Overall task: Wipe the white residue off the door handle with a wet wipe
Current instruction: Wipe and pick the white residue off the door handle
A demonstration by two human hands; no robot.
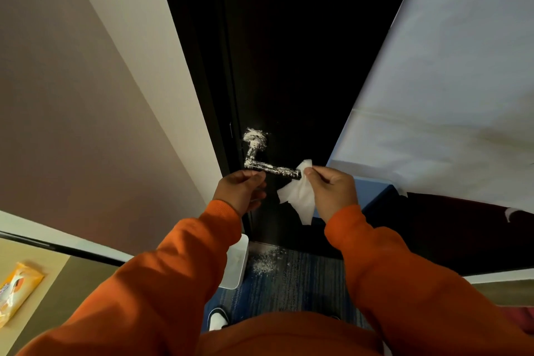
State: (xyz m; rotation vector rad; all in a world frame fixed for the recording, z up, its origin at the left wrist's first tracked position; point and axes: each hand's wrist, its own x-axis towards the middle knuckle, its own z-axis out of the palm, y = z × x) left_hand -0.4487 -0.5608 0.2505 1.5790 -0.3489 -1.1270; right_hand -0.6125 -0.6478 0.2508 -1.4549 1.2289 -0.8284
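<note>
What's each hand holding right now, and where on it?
Right hand pinches the wet wipe near its top edge, the rest hanging. Left hand curls by the door handle; a grip can't be told.

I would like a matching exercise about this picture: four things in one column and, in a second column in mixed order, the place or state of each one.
Things:
1. wet wipe
2. door handle
3. yellow packet
4. white bin

Places or states:
a. lies on the tan surface at the lower left
b. smeared with white residue
c. stands on the carpet
d. pinched by the right hand

Pairs: 1-d, 2-b, 3-a, 4-c.
</note>
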